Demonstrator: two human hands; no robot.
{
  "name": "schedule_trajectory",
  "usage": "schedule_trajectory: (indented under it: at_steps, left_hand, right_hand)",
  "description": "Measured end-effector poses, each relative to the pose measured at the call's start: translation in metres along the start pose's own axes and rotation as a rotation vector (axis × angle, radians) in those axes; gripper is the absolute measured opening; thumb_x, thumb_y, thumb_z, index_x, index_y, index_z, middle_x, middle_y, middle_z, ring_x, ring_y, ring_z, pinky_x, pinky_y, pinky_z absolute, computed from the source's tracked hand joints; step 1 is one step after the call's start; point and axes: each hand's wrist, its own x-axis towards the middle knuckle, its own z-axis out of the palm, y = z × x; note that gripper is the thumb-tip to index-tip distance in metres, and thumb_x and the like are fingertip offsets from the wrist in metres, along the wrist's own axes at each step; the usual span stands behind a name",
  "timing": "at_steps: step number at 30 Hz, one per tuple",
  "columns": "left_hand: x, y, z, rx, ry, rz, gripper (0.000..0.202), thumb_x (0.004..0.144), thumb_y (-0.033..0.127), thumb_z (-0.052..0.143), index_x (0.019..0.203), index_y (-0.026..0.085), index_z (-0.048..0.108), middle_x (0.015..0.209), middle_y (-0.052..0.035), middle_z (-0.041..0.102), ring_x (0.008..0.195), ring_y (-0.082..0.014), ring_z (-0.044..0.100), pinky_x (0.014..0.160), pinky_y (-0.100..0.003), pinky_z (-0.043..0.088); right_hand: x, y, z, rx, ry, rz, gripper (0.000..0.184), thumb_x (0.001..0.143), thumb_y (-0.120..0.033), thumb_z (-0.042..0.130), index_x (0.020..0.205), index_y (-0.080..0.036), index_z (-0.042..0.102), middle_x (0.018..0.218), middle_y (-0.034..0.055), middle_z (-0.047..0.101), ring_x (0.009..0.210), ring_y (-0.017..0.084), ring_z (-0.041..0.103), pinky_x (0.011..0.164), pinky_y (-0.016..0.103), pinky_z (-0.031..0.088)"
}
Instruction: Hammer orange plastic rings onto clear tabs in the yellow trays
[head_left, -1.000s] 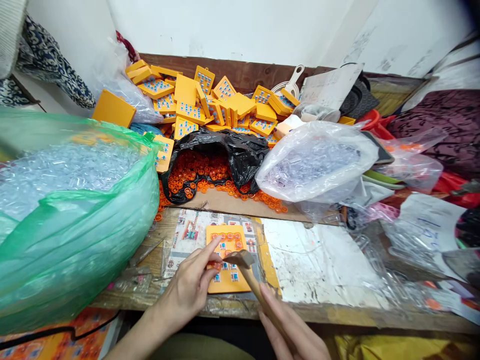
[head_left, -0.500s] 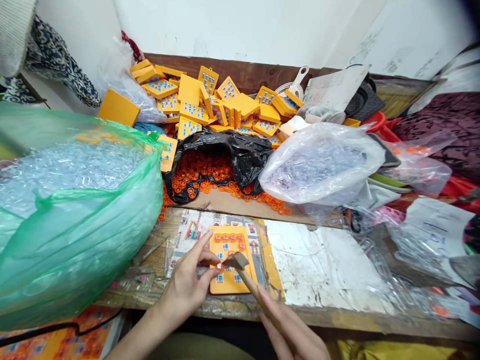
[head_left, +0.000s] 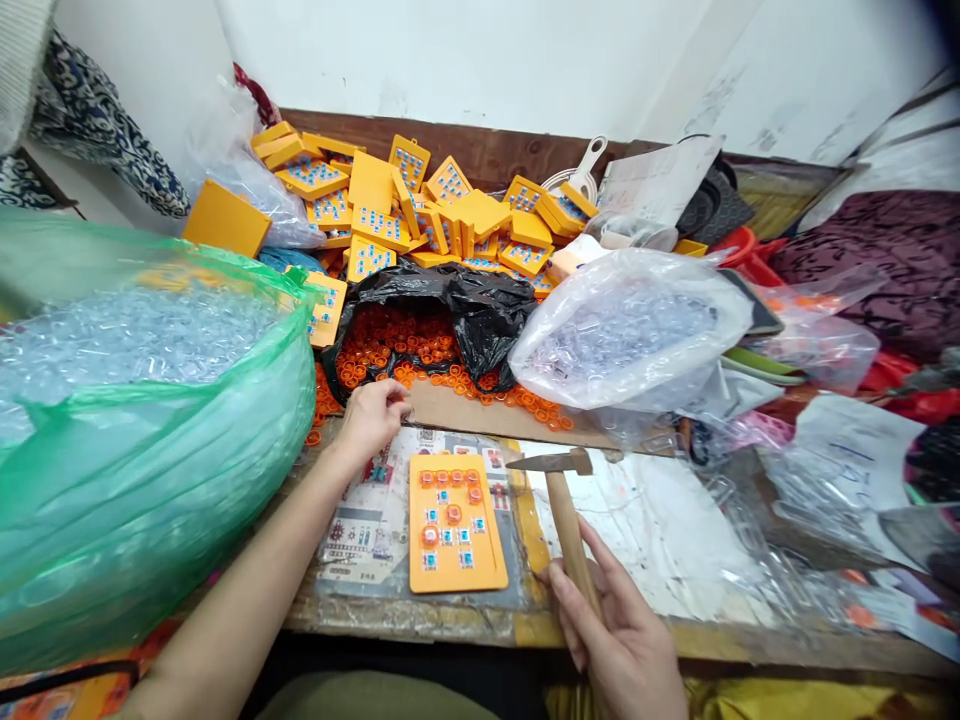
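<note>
My right hand (head_left: 611, 610) grips the wooden handle of a small hammer (head_left: 566, 500), its metal head raised to the right of an orange-yellow plate (head_left: 491, 560). The plate lies flat at the bench's front, dotted with small blue-and-white square pieces. Several of these carry clear orange caps (head_left: 454, 514), mostly along the top row. My left hand (head_left: 373, 415) is at the front edge of a spilled heap of orange caps (head_left: 420, 350), fingers bent together; what they hold is hidden. The heap comes out of a black plastic bag (head_left: 480, 300).
A large green bag (head_left: 247, 420) of clear plastic pieces bulges at the left. To the right stands a white bag (head_left: 637, 330) of similar pieces. Many more yellow plates (head_left: 480, 215) are piled at the back against the wall. Printed sheets (head_left: 352, 560) cover the bench (head_left: 480, 622).
My left hand has gone from the plate forward to the orange caps. My right hand has drawn the hammer off the plate to the right. Another cap now shows at the plate's lower left.
</note>
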Motion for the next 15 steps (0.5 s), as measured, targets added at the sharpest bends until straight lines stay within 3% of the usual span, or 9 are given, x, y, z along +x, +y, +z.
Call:
schedule_trajectory:
  at_steps: [2,8,11,13,15]
  left_hand:
    - [-0.004,0.001,0.002,-0.015,-0.036,0.03,0.019,0.091,0.03,0.057,0.093,0.013,0.063,0.093,-0.004,0.066,0.084,-0.0167,0.064,0.078,-0.037,0.055]
    - [0.0,-0.006,0.008,-0.01,-0.066,0.088,0.014,0.092,0.026,0.055,0.094,0.015,0.064,0.101,-0.0058,0.066,0.093,-0.0176,0.062,0.086,-0.04,0.052]
    - [-0.008,-0.003,0.004,-0.04,-0.049,0.102,0.014,0.087,0.01,0.054,0.095,0.012,0.066,0.095,-0.0086,0.067,0.092,-0.0193,0.063,0.089,-0.039,0.05]
    - [-0.028,0.006,-0.001,-0.076,-0.037,0.112,0.022,0.084,0.006,0.054,0.102,0.011,0.065,0.095,-0.0096,0.068,0.089,-0.0195,0.063,0.087,-0.036,0.052]
    - [-0.058,0.02,-0.004,-0.145,-0.033,0.157,0.03,0.085,0.011,0.054,0.114,0.014,0.061,0.096,-0.0074,0.068,0.087,-0.0183,0.063,0.083,-0.033,0.053]
  right_hand:
    - [-0.001,-0.002,0.001,0.065,-0.004,0.062,0.069,0.074,-0.043,0.075,0.136,-0.026,0.051,0.103,0.0059,0.071,0.037,0.003,0.039,0.032,0.017,0.035]
    - [-0.001,-0.007,0.005,0.062,-0.003,0.079,0.071,0.072,-0.042,0.077,0.136,-0.025,0.051,0.1,0.0053,0.072,0.038,0.002,0.04,0.032,0.016,0.036]
    - [-0.006,-0.002,0.0,0.0,0.009,0.046,0.064,0.075,-0.042,0.074,0.134,-0.025,0.054,0.114,0.0064,0.07,0.042,0.005,0.052,0.032,0.015,0.042]
    - [-0.009,0.005,-0.007,-0.101,0.024,-0.019,0.055,0.078,-0.04,0.071,0.129,-0.024,0.06,0.125,0.0054,0.066,0.067,0.014,0.07,0.046,0.016,0.055]
    - [-0.012,0.011,-0.017,-0.24,-0.027,-0.159,0.045,0.081,-0.035,0.069,0.124,-0.021,0.065,0.126,0.004,0.065,0.098,0.022,0.07,0.073,0.021,0.06]
